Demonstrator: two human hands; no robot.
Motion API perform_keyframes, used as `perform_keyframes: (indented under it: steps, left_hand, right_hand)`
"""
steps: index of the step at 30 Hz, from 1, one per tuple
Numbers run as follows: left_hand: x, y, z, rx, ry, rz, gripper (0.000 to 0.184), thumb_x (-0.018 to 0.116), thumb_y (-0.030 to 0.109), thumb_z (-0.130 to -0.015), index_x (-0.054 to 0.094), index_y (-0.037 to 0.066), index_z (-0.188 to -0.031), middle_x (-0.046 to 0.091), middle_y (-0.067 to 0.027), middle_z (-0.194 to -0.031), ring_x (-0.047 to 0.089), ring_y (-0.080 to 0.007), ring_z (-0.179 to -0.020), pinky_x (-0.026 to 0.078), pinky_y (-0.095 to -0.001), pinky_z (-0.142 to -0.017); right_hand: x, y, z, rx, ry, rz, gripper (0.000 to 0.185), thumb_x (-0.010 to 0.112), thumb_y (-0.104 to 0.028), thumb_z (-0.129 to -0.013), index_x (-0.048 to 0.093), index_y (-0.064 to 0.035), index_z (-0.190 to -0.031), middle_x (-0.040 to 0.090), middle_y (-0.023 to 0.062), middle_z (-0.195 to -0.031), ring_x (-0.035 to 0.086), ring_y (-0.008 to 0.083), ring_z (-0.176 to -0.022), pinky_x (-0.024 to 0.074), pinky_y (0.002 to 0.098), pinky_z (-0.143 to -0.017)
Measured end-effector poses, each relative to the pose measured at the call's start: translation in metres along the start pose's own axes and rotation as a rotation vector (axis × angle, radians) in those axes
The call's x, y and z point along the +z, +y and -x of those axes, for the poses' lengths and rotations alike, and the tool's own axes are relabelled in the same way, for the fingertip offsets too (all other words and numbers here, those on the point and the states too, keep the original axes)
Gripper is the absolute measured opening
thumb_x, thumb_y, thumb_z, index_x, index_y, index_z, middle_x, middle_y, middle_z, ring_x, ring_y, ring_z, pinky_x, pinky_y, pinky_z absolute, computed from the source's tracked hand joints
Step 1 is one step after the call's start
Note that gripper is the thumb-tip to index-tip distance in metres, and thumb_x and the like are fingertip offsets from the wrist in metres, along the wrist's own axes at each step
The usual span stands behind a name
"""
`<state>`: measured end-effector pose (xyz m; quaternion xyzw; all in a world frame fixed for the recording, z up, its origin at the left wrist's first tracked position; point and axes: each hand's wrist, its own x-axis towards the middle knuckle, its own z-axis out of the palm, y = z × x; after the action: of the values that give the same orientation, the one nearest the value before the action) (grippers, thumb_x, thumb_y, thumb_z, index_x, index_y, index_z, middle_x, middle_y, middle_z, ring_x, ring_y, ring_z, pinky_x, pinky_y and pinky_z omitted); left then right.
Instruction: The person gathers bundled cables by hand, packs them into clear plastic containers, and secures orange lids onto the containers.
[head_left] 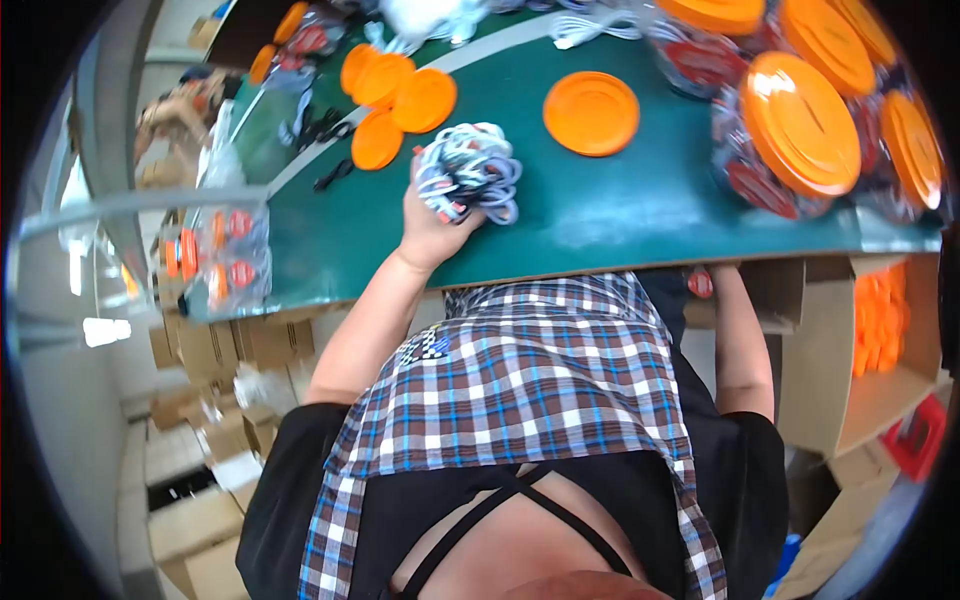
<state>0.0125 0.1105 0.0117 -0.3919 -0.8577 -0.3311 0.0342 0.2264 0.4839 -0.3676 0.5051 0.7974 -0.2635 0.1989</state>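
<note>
My left hand [437, 222] is closed around a bundle of coiled cables [470, 172] in white, grey and black, with some orange-red ends. It holds the bundle above the green tabletop [600, 215]. My right hand [722, 277] is down at the table's front edge, mostly hidden; its fingers do not show. Beside it is a round red label [700, 284], and I cannot make out whether the hand grips what carries it. An orange lid [591, 113] lies flat to the right of the bundle, and several more orange lids [424, 100] lie beyond it to the left.
Clear jars with orange lids [800, 125] crowd the table's right end. White cables [595, 28] and black cables [325, 130] lie farther back. An open carton of orange parts [880, 318] stands below right. Cardboard boxes [200, 520] are stacked on the floor at left.
</note>
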Motion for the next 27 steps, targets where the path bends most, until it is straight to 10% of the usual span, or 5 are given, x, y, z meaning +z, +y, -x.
perform_keyframes:
  steps: [3,7,12,20,27]
  left_hand:
    - [0.001,0.001,-0.012,0.001,0.101,0.059,0.054,0.076,0.007,-0.072,0.064,0.005,-0.125,0.072,-0.0097,-0.112,0.069,-0.0266,-0.099,0.039,-0.0431,-0.111]
    - [-0.012,-0.012,-0.022,-0.645,0.442,1.047,0.049,0.074,0.008,-0.08,0.061,0.002,-0.126,0.071,-0.0126,-0.104,0.07,-0.0239,-0.093,0.051,-0.0425,-0.096]
    - [-0.047,-0.042,-0.026,-0.538,0.573,1.781,0.042,0.068,0.014,-0.087,0.056,0.0,-0.125,0.07,-0.0145,-0.096,0.069,-0.0226,-0.082,0.056,-0.0355,-0.077]
    - [-0.077,-0.063,-0.005,-0.395,0.634,1.683,0.038,0.066,0.013,-0.09,0.057,-0.001,-0.124,0.07,-0.0132,-0.095,0.069,-0.0233,-0.079,0.057,-0.0354,-0.075]
    - [-0.096,-0.03,0.012,-0.11,0.673,0.987,0.042,0.078,0.009,-0.082,0.063,-0.002,-0.12,0.072,-0.0101,-0.105,0.072,-0.0204,-0.081,0.059,-0.0309,-0.072]
  right_hand:
    - [0.014,-0.029,-0.018,0.137,0.036,-0.107,0.044,0.062,-0.03,-0.094,0.054,-0.0009,-0.126,0.063,0.0189,-0.121,0.062,0.0357,-0.1,0.0514,0.0425,-0.085]
    - [0.012,-0.035,-0.007,0.121,0.162,-0.224,0.036,0.064,-0.027,-0.095,0.057,0.0009,-0.116,0.062,0.0185,-0.121,0.061,0.0332,-0.1,0.0504,0.04,-0.085]
    - [-0.03,0.0,0.034,-0.048,0.388,-0.527,0.028,0.065,-0.023,-0.095,0.06,0.003,-0.103,0.062,0.018,-0.121,0.06,0.0301,-0.1,0.0492,0.0369,-0.085]
    - [-0.211,0.07,0.256,-0.561,0.554,-0.246,0.028,0.07,-0.015,-0.092,0.059,0.0056,-0.077,0.06,0.0168,-0.125,0.055,0.0304,-0.107,0.0469,0.0378,-0.09]
    - [-0.319,-0.082,0.431,-1.261,0.451,-0.322,0.037,0.083,-0.024,-0.071,0.058,-0.0027,-0.088,0.04,0.0252,-0.152,0.04,0.0429,-0.141,0.0404,0.0535,-0.11]
